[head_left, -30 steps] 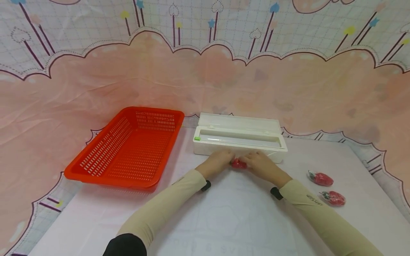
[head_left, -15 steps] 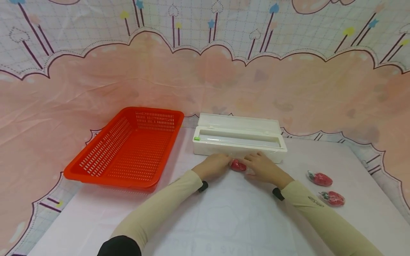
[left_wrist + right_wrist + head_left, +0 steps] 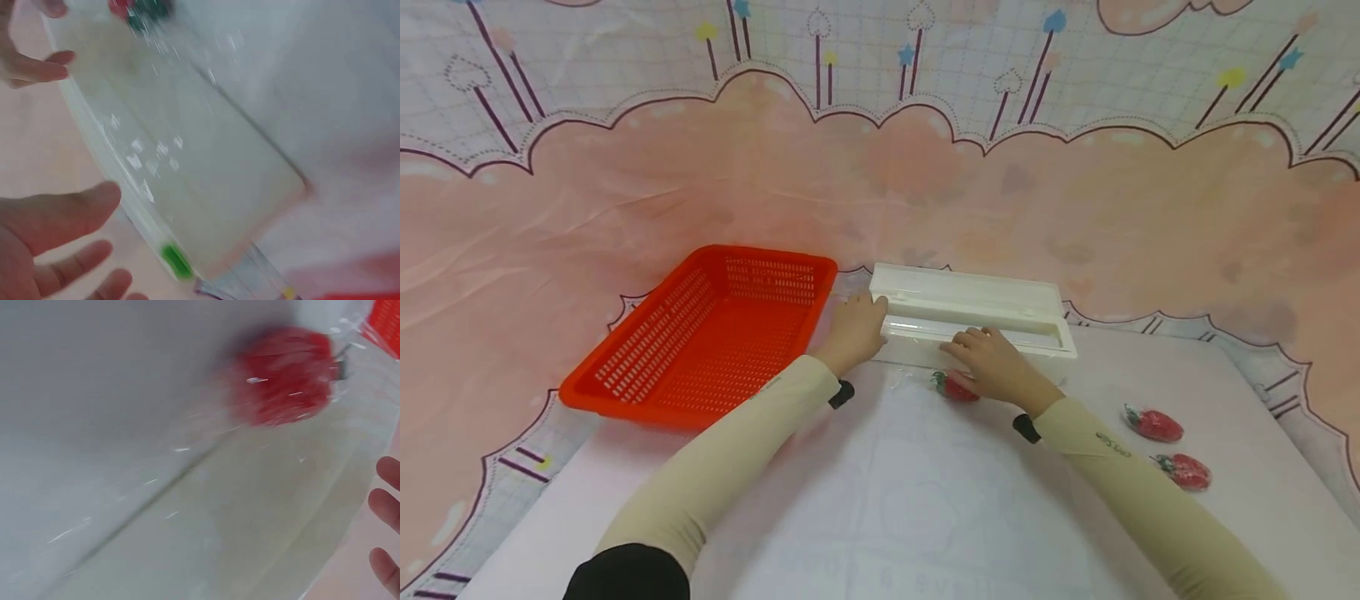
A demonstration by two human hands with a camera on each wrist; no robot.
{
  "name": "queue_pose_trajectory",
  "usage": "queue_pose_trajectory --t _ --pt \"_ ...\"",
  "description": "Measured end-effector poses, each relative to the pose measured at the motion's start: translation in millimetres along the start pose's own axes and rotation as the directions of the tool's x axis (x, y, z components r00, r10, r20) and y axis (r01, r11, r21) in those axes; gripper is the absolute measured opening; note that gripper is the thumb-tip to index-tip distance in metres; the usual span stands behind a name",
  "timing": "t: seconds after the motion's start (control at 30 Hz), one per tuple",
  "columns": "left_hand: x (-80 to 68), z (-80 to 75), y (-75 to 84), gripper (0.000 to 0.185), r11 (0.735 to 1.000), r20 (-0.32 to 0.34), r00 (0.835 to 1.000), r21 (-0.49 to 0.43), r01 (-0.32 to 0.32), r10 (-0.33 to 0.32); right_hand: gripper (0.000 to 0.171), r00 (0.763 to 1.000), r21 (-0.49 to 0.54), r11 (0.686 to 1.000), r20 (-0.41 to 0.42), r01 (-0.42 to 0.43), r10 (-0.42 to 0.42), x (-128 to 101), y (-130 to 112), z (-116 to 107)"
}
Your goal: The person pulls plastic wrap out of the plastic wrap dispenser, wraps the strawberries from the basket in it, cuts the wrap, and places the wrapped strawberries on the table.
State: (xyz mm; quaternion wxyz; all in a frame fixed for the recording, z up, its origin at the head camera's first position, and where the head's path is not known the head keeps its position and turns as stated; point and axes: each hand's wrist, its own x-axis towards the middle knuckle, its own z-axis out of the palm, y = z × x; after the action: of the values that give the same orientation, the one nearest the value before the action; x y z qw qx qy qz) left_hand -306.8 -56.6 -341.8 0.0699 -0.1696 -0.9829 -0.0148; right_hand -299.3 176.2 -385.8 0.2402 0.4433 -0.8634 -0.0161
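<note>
A white cling-film dispenser box [image 3: 1000,310] lies open at the back of the table. My left hand [image 3: 859,327] reaches its left end with the fingers spread, and the fingers [image 3: 59,228] hover beside the box [image 3: 187,181] near its green slider [image 3: 175,261]. My right hand [image 3: 987,357] rests with straight fingers on the box's front edge. Just below it, a red strawberry wrapped in film [image 3: 953,388] lies on the table, blurred in the right wrist view [image 3: 284,375]. Neither hand holds anything.
An orange slotted basket [image 3: 700,333] stands left of the box, close to my left arm. Two more wrapped strawberries [image 3: 1153,423] [image 3: 1184,471] lie at the right. A pink patterned cloth hangs behind the white table [image 3: 925,500].
Both hands let go of the strawberry they were pressing between them. The left hand moved up and left to the box's end; the right hand rose onto the box's front edge.
</note>
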Motion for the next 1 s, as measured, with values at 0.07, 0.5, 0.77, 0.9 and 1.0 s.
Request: queue_pose_trajectory --t 0.07,0.5,0.77,0.9,1.0 --pt "7.3 -0.9 -9.4 0.04 1.0 0.018 1.0 0.009 -0.015 0.014 0.033 1.0 -0.006 1.0 -0.021 0.008 -0.008 14.3 -1.7 2.5" --pt "33.8 3.6 -40.0 0.033 0.986 0.142 0.976 -0.011 -0.166 0.165 0.038 1.0 -0.098 0.995 0.013 0.026 -0.025 80.1 -23.0 26.4" --pt "33.4 9.9 -40.8 0.019 0.984 0.149 0.972 -0.029 -0.178 0.18 0.031 1.0 -0.11 0.994 0.006 -0.003 0.004 92.1 -29.1 35.1" --pt "31.2 16.1 -42.6 0.019 0.98 0.111 0.975 0.035 -0.195 0.19 0.03 1.0 -0.128 0.992 0.005 -0.011 0.011 93.6 -31.0 36.1" --pt "30.8 19.7 -43.5 0.02 0.974 0.083 0.975 0.079 -0.211 0.204 0.027 1.0 -0.133 0.991 -0.014 -0.016 0.014 94.0 -31.4 38.1"
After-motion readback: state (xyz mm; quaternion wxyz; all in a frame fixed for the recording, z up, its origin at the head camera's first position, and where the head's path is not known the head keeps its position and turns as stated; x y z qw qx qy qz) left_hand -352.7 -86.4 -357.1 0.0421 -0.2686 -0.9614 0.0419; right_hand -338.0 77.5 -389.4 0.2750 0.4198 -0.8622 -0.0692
